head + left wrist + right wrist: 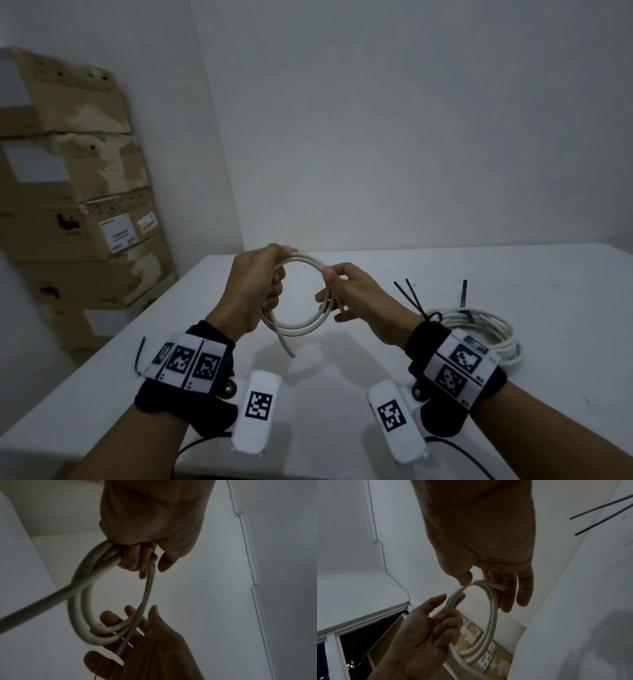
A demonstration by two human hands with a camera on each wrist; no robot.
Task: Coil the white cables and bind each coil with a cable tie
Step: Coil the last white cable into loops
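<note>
Leftmost, a stack of worn brown cardboard boxes (75, 192) stands against the pale wall beside the white table (342, 394). Nearer the middle, the left hand (255, 287) is raised above the tabletop with its fingers curled tight round the left side of a small round coil of white cable (301, 298), several turns bunched together in the fist; the left wrist view shows the same closed grip, with one loose end of the cable running away from the hand. That loose end hangs below the coil, its tip just over the table. On the coil's right side, the right hand (356, 305) pinches the bundled turns between thumb and forefinger, while its other fingers stay fairly straight and spread behind the loops, as the right wrist view shows. Further right, thin black cable ties (409, 296) stick up close to the right wrist, and another black tie (463, 293) stands up just beyond. Behind that wrist, a larger coil of white cable (493, 334) lies flat on the table, partly hidden by the wristband.
</note>
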